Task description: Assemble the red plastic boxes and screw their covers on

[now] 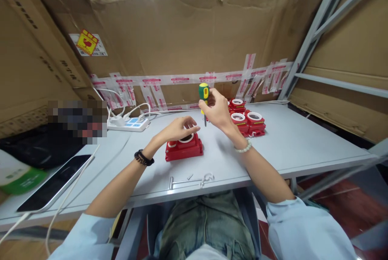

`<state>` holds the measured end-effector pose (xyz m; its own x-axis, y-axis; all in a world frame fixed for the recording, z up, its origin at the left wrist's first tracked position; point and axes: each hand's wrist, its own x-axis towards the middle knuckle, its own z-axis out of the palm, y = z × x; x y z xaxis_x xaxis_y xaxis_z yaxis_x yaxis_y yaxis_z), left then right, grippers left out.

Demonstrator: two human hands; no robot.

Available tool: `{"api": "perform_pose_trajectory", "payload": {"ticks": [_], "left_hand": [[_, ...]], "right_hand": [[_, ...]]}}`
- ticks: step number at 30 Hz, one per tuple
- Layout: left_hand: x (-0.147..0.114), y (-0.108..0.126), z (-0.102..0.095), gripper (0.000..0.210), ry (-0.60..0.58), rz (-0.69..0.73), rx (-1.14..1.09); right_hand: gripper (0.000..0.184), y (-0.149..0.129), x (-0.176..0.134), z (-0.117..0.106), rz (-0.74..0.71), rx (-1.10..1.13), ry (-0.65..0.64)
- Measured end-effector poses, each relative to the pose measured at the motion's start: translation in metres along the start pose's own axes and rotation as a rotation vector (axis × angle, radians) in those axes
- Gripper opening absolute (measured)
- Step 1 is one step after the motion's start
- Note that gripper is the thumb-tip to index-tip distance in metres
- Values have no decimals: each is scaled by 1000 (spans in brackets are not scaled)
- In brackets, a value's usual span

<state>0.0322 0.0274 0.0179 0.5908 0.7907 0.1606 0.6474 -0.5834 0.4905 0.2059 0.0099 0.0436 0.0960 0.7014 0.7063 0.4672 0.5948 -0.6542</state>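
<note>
In my right hand (216, 110) is a screwdriver (204, 92) with a green and yellow handle, held upright above the table, its shaft pointing down and touching nothing. My left hand (180, 128) reaches over a red housing (184, 153) with a white-rimmed round opening, partly covering it. Its fingers are bent and apart, with nothing visible between them; whether they touch the rim I cannot tell. Nearer to me lie a T-shaped metal tool (171, 183), a small screw (190, 177) and a clear curved plastic piece (208, 177).
Several similar red housings (256, 126) stand together behind my right wrist. At the back left is a white power strip (130, 124) with plugged-in cables. A tablet-like device (56, 183) lies at the left beside a black bag (33, 147). Cardboard (188, 34) walls the table's back.
</note>
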Motion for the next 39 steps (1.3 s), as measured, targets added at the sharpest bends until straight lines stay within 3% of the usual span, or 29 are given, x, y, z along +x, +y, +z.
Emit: {"api": "perform_pose_trajectory", "payload": {"ticks": [3,6,10,15,19,28,39], "left_hand": [[-19,-9,-2,55,-20,31,-22],[-31,-18,1,69,-65,25,7],[-33,-26,8,68,-64,29,-12],[-30,-28,10,64,-49,27,-19],[-31,-28,10,64,-49,15,-9],[-30,-31,12,68,-41,10,1],[-31,-31,12,62,-27,31,-72]], "right_hand": [[13,7,-2,0,76,-90,-40],[11,18,-3,1,158,-134,-267],[7,29,-5,0,188,-144,-618],[20,34,-10,1,213,-211,-796],[16,40,-13,6,160,-320,-846],[23,35,-18,8,48,-418,-829],[20,36,-17,5,-3,-419,-879]]}}
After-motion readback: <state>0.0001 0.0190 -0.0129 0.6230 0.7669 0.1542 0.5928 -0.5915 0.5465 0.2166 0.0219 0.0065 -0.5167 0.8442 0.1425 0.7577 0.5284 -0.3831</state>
